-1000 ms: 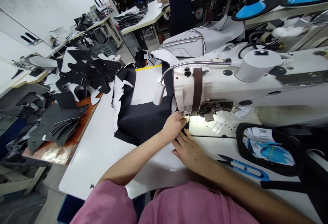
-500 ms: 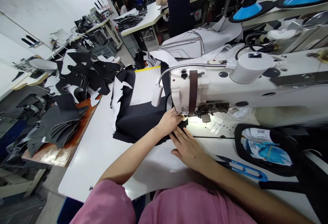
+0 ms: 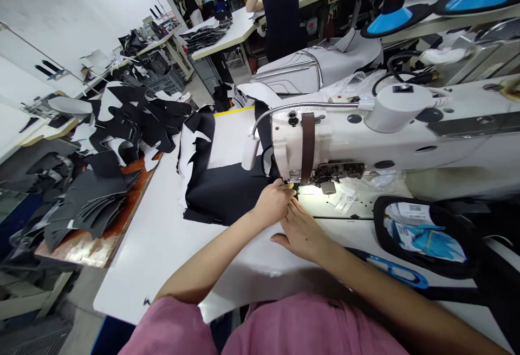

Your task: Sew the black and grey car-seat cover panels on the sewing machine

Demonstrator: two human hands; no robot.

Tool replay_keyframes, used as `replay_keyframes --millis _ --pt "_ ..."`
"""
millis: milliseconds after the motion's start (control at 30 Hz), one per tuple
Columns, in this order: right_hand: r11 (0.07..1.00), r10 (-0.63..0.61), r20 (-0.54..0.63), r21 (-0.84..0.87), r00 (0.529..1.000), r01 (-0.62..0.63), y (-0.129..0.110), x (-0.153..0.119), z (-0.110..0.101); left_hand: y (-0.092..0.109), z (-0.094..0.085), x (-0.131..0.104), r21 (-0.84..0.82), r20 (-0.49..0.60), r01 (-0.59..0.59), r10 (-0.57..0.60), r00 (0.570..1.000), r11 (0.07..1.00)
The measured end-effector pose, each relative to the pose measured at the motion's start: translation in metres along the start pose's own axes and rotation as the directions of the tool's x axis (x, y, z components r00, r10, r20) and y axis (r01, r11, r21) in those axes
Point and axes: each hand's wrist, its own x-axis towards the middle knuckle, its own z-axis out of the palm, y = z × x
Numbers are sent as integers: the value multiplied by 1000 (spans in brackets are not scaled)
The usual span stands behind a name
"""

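Note:
A white sewing machine point(image 3: 365, 135) lights its bed with a small lamp point(image 3: 249, 152) on a bendy metal neck. Left of the needle area, a black fabric piece point(image 3: 227, 195) with white backing spreads over the table. At its edge, just before the presser foot, my left hand point(image 3: 273, 202) is closed, fingertips bent onto the fabric; the fingertips are partly hidden. My right hand point(image 3: 303, 231) touches it from the near side, fingers stretched forward and thumb apart, its fingertips by the fabric's near corner.
Blue-handled scissors point(image 3: 400, 271) and a black-rimmed pouch point(image 3: 424, 236) lie to the right. Stacked dark cut pieces point(image 3: 97, 198) cover a wooden board at left. A grey sewn cover point(image 3: 292, 70) sits behind the machine. Further back, a person in dark clothes point(image 3: 282, 13) stands at another table.
My left hand has slid slightly right and nearer me, its fingers more curled. My right hand's fingers have drawn together against it. The fabric's near edge has shifted slightly.

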Motion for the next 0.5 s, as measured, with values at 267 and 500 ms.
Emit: replay_keyframes --millis 267,500 --pt "999 -12 -71 -30 997 10 1 -5 -1 0 -6 5 -184 -15 51 -55 998 982" --pt "886 -293 -403 -456 867 87 30 0 56 -103 -83 -42 -267 -267 620 -674 688 738"
